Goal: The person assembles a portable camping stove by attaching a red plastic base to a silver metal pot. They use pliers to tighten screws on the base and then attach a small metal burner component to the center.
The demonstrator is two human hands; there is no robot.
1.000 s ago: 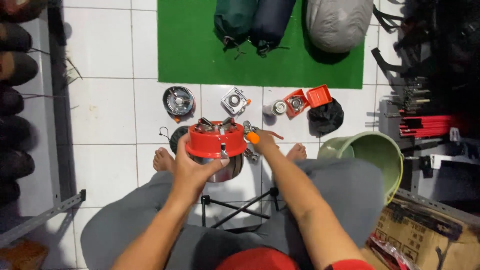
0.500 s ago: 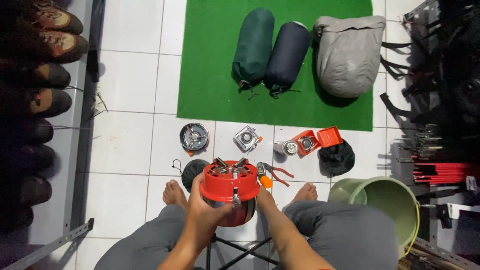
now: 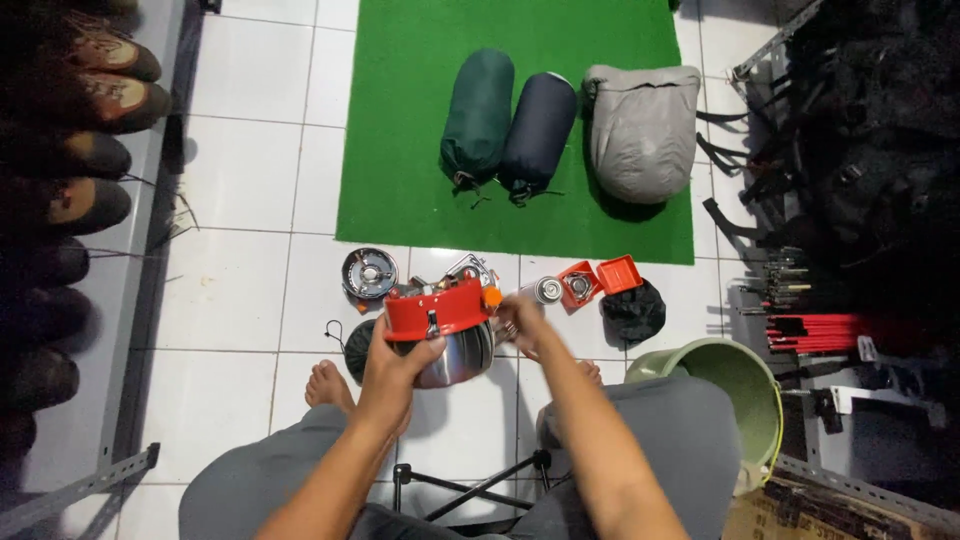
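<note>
I sit over a white tile floor and hold a camp stove (image 3: 445, 330) with a red top and a shiny steel body, tilted toward me above my feet. My left hand (image 3: 400, 362) grips it from the near left side, thumb on the steel body. The fingers of my right hand (image 3: 520, 320) are curled against the stove's right side, just below its orange knob (image 3: 491, 296). Motion blur hides exactly what those fingers pinch.
On the floor behind the stove lie a round burner (image 3: 369, 273), a silver canister (image 3: 547, 290), an open orange case (image 3: 598, 279) and a black pouch (image 3: 633, 312). Three stuff sacks rest on a green mat (image 3: 400, 150). Green bucket (image 3: 745, 385) right, shoes (image 3: 95, 95) left.
The stove has tipped from upright onto its side, showing its steel body. My right hand has shifted along its right side. The view has swung farther up the floor.
</note>
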